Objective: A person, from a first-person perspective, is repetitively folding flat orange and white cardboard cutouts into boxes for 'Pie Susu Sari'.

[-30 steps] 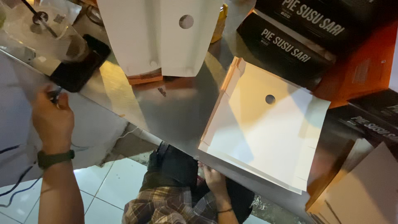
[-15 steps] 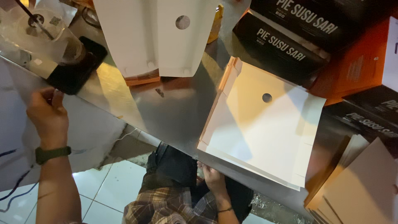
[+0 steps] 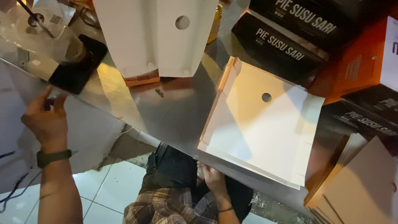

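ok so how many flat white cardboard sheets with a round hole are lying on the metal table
2. One white sheet lies at the top centre of the metal table; the other white sheet lies right of centre, by the near edge. More may be stacked underneath, hidden.

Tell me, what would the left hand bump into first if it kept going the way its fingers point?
Probably the black flat object on the metal table. The left hand points up at it, though depth is unclear.

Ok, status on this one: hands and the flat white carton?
Left hand at table edge by black slab, grip unclear. Right hand low, under the edge. Flat white carton lies untouched on steel table.
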